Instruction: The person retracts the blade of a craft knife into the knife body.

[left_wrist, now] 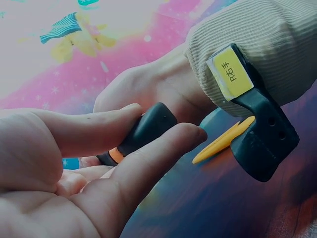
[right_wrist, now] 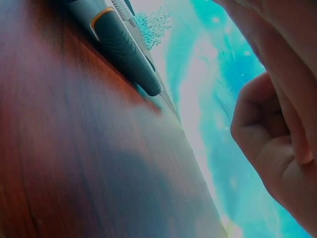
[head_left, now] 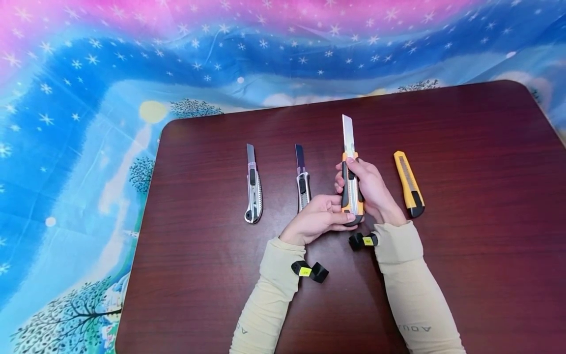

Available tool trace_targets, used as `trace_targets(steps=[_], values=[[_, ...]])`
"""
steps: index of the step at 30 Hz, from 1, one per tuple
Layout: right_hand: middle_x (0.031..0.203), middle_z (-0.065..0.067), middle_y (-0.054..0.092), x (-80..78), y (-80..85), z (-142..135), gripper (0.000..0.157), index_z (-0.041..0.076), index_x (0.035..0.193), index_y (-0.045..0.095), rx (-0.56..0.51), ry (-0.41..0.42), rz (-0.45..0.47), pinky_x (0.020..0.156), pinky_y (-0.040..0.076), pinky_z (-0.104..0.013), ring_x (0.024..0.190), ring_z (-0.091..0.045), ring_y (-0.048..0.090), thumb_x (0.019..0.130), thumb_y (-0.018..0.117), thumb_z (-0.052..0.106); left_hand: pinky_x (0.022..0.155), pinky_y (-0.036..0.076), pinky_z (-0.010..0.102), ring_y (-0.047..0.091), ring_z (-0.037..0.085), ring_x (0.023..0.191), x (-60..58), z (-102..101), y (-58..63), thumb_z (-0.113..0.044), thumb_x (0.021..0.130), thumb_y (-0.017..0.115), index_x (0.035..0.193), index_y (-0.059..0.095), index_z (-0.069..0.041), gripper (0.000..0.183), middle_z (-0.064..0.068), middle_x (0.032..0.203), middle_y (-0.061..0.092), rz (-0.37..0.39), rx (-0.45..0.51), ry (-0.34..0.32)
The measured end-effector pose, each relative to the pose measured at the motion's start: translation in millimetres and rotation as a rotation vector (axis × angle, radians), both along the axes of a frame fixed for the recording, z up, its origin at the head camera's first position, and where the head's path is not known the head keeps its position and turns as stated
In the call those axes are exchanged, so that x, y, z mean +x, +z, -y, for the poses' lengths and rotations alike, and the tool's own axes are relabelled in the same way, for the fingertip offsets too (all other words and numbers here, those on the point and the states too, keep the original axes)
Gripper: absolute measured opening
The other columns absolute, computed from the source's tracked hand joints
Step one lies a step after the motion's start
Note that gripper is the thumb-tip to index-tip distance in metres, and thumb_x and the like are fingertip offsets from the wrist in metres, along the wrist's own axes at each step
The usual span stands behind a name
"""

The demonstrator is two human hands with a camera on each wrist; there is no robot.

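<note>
Both hands hold an orange and black utility knife (head_left: 352,191) above the table, its blade out and pointing away from me. My right hand (head_left: 373,187) grips the middle of the handle, thumb lying on it near the slider. At the bottom end, my left hand (head_left: 322,216) pinches the black end cap (left_wrist: 153,124) between thumb and finger. In the right wrist view, a dark ribbed grip (right_wrist: 124,49) with orange trim shows at the top. Just left of the hands lies a silver and black utility knife (head_left: 302,184), its lower end hidden by the left hand.
Another silver utility knife (head_left: 253,191), blade out, lies farther left on the dark red-brown table (head_left: 199,275). A yellow utility knife (head_left: 409,184) with a black end lies right of the right hand. A patterned blue and pink cloth (head_left: 265,54) hangs behind the table.
</note>
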State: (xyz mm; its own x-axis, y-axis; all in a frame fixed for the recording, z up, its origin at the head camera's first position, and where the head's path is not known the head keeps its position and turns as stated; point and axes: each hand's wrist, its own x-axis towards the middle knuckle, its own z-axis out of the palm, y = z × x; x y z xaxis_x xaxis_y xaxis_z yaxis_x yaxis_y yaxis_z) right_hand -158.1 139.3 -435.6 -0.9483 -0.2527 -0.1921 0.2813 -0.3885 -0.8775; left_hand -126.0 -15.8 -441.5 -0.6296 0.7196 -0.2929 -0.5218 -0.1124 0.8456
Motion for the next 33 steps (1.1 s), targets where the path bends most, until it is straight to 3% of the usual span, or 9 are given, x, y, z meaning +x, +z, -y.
trace_targets(steps=[11,18,33], values=[[0.066,-0.002,0.054,-1.1,0.0,-1.9,0.027,0.000,0.106,0.046,-0.013,0.015,-0.001,0.058,0.051,-0.021,0.059,-0.014,0.055,0.105,0.038,0.025,0.100,0.051,0.042,0.056,0.037,0.119,-0.6,-1.2,-3.4,0.014,0.093,0.048,0.134,0.042,0.015,0.041,0.039,0.131,0.048,0.009,0.004,0.022],[0.068,-0.003,0.054,-0.8,-0.7,-1.8,0.025,0.000,0.107,0.046,-0.043,0.018,-0.009,0.059,0.051,-0.021,0.060,-0.015,0.054,0.105,0.038,0.023,0.099,0.052,0.041,0.065,0.019,0.103,-1.1,-2.0,-5.0,0.014,0.093,0.049,0.132,0.044,0.015,0.040,0.039,0.130,0.050,0.015,0.000,0.038],[0.071,-0.003,0.055,0.1,-3.8,-0.8,0.024,0.000,0.109,0.048,-0.079,0.023,-0.058,0.062,0.052,-0.022,0.063,-0.016,0.055,0.106,0.033,0.018,0.101,0.051,0.040,0.065,0.011,0.095,-0.4,-0.2,-4.0,0.014,0.092,0.049,0.130,0.045,0.017,0.038,0.040,0.131,0.046,0.021,0.011,0.061]])
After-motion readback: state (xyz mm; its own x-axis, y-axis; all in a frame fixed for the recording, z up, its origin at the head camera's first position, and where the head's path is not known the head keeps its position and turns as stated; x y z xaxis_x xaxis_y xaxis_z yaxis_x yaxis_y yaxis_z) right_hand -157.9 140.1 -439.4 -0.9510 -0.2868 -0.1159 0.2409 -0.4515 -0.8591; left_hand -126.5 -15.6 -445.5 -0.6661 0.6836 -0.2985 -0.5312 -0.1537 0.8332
